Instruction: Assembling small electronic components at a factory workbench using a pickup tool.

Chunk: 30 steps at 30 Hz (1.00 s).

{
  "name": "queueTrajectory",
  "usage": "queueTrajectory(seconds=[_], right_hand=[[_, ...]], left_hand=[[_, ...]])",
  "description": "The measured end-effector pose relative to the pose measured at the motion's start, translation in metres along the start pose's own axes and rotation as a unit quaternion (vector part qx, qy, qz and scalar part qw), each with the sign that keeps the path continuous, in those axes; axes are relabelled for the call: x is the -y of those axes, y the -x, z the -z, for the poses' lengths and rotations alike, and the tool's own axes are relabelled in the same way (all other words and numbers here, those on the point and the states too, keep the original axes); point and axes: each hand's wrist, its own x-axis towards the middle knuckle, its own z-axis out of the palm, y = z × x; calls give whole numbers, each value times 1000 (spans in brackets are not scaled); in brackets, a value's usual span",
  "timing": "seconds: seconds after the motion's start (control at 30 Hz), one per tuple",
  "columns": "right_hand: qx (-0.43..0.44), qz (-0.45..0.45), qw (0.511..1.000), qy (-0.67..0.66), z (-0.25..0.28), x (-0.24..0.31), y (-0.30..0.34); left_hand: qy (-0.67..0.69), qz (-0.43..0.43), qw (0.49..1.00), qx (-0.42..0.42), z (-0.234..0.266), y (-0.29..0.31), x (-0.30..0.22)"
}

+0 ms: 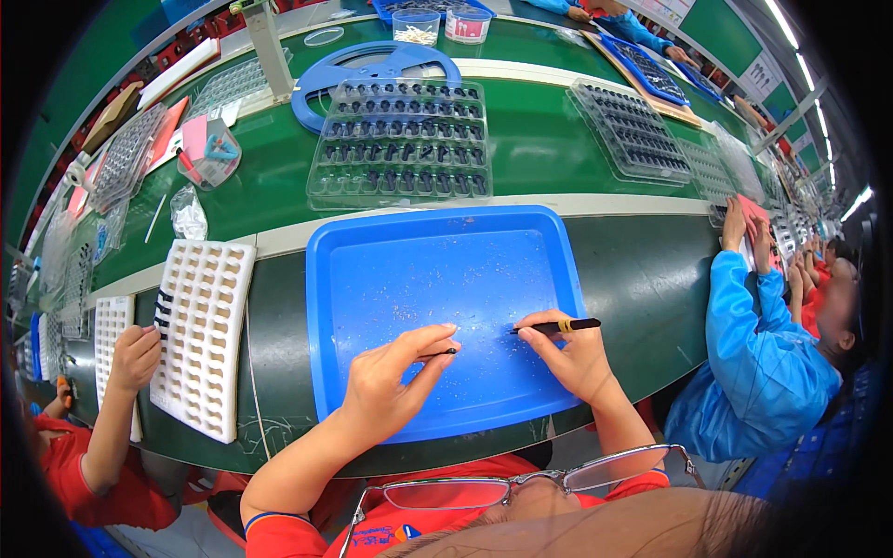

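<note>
Over the blue tray [446,256], the left hand [386,383] pinches a dark part [450,352], apart from the right hand [572,361] gripping a black tool [579,325] nearer the right edge; the red shirt [282,538] bears lettering [376,539].

The person wears a red shirt [288,538] with short sleeves, and the left sleeve edge [270,517] is trimmed by a narrow blue stripe. On the chest there are blue lettering [376,538] and a small blue-orange emblem [406,534]. The glasses [448,494] have thin metallic rims, and the hands [381,386] are bare
</note>
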Motion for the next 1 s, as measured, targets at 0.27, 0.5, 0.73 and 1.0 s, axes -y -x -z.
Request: queueTrajectory(seconds=[0.27,0.5,0.73,1.0], right_hand=[[7,-17,1000,-9,-2,-1,-1],[13,-10,1000,-14,-2,-2,-1],[5,15,1000,14,-1,4,-2],[3,7,1000,13,-2,-1,-1]], left_hand=[[0,-5,1000,0,0,0,1],[3,-2,1000,2,0,0,1],[7,0,1000,6,1,0,0],[14,3,1000,9,0,1,1]])
